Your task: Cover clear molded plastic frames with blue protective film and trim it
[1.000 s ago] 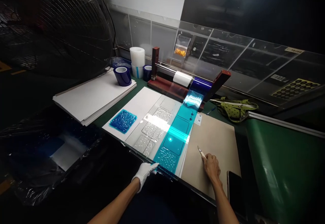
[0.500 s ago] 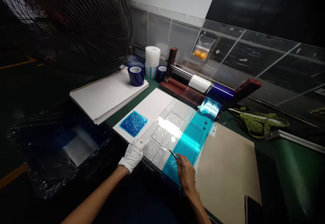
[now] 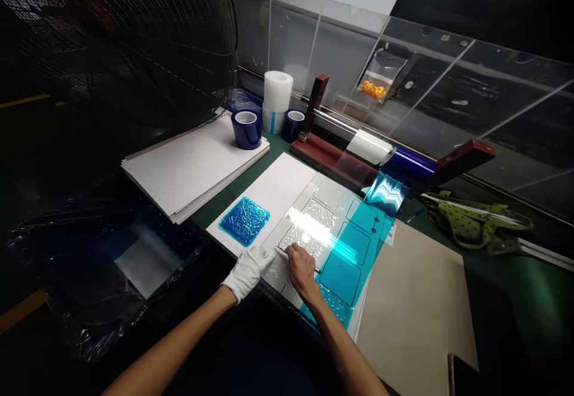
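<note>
A thin knife (image 3: pixel 281 252) sits clamped in the bare right hand (image 3: pixel 301 269), fingers together round its handle, the blade tip pointing toward 9 o'clock and touching the clear film (image 3: pixel 305 237) over the grey panel (image 3: pixel 329 195). The gloved left hand (image 3: pixel 248 267) lies flat just beside the tip, at its 8 o'clock, fingers together and pressing the film near the panel's near edge; it grips nothing.

The panel lies at the near middle of the bench. At 3 o'clock of the hands a strip of blue film (image 3: pixel 343 264) covers the panel's right columns and runs back to a roll holder (image 3: pixel 390 160) at 1 o'clock. At 10 o'clock a crumpled blue film square (image 3: pixel 244 221) rests on a white sheet (image 3: pixel 273 189), close to that sheet's near edge.

Right of the panel, a tan board (image 3: pixel 417 306) lies bare and gives open room; a phone (image 3: pixel 461 375) shows at its near corner. At 11 o'clock a stack of white sheets (image 3: pixel 188 165) carries a blue tape roll (image 3: pixel 246 128), with a white roll (image 3: pixel 277 100) behind. Far left, wrinkled dark plastic wrap (image 3: pixel 103 258) spreads beneath a fan guard (image 3: pixel 130 37).
</note>
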`<state>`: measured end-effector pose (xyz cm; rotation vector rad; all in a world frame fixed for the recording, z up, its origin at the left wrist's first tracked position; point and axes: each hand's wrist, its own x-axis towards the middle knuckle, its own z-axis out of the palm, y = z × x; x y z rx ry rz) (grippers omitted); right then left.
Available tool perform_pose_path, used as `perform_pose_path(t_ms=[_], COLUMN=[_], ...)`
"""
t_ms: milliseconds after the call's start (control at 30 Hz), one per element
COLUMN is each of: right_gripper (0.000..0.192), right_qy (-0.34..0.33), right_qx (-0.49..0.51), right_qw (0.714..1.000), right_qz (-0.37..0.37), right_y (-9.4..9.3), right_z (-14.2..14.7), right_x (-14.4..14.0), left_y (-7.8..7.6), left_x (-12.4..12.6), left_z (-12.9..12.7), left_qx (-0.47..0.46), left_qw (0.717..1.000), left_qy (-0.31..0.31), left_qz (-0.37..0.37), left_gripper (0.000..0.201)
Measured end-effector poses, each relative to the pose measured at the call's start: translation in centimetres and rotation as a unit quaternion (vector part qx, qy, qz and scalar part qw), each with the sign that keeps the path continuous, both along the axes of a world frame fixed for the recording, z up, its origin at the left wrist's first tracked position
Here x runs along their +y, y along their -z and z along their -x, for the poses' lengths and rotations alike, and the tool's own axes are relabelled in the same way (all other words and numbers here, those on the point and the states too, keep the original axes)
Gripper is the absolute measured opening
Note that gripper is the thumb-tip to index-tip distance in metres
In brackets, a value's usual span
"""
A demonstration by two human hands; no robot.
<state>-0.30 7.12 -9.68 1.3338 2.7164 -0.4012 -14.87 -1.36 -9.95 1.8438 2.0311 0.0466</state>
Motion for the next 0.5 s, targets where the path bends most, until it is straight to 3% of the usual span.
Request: perform_pose_path(t_ms=[133, 333, 500], right_gripper=[0.026, 0.031, 0.033], right_qy=[0.007, 0.037, 0.060], right_qx=[-0.025, -0.064, -0.085], right_qw=[1.000, 0.997, 0.994], right_qz=[0.002, 0.006, 0.011], right_y=[0.0, -0.5, -1.5], right_z=[-1.9, -6.9, -10.0], right_x=[-0.1, -0.9, -1.5], left_y=[0.5, 2.5, 4.6], left_x=[-0.7, -4.8, -6.2], left_z=[0.3, -0.1, 0.4], left_qx=[-0.001, 0.022, 0.029], left_qw=[1.000, 0.997, 0.984], left_qy=[0.014, -0.007, 0.033], left_qz=[-0.015, -0.076, -0.175], left_gripper=[0.039, 0.086, 0.057])
